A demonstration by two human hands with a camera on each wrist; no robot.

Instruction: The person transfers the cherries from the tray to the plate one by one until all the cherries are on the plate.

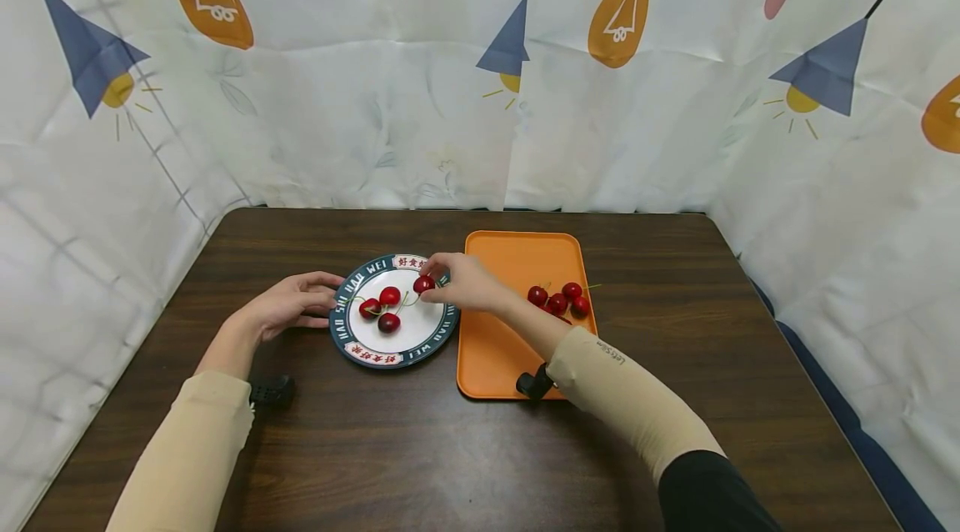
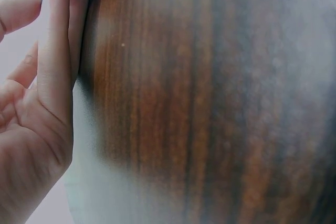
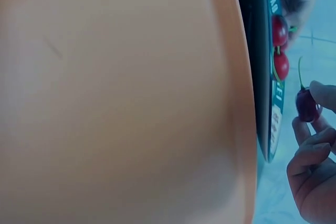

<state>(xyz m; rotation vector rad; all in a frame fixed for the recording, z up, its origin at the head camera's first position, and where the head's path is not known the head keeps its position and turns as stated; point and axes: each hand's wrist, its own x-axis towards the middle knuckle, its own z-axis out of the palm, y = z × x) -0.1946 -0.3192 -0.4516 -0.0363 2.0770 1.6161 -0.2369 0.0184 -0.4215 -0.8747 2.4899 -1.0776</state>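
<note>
My right hand [image 1: 468,282] pinches a dark red cherry [image 1: 423,284] between thumb and fingertips over the right part of a round white plate [image 1: 420,332] with a lettered blue rim. The right wrist view shows the held cherry [image 3: 307,104] with its green stem sticking up. Several red cherries [image 1: 389,295] with stems lie on the plate's white middle. At the plate's left edge, my left hand [image 1: 296,303] touches the rim with its fingers extended. In the left wrist view the left hand [image 2: 47,93] reaches up to the rim, and no cherry shows.
An orange rectangular tray [image 1: 502,357] lies right of the plate, under my right forearm. Several more cherries [image 1: 557,303] sit at its right side, partly hidden by the arm. The dark wooden table [image 1: 390,449] ends at a printed white curtain [image 1: 450,140].
</note>
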